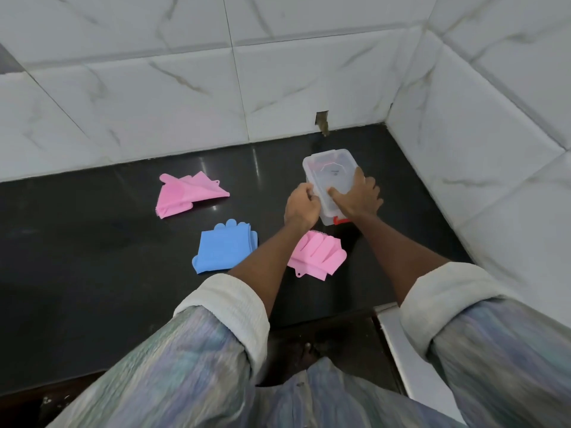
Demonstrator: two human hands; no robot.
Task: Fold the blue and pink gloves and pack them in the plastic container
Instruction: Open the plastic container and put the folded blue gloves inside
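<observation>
Clear plastic container (330,177) right of frame centre, on black counter (92,242), lid on, red latch at near end. Left hand (301,205) curled, pinching container's left edge. Right hand (358,196) spread over lid, gripping right side. Blue gloves (224,247) folded, centre. One pink glove (318,253) just below container, between forearms; another pink glove (188,194) centre left.

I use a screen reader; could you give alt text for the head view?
Both hands, left hand and right hand, grip a clear plastic container on a black counter. Nearby lie a blue glove and two pink gloves.
</observation>
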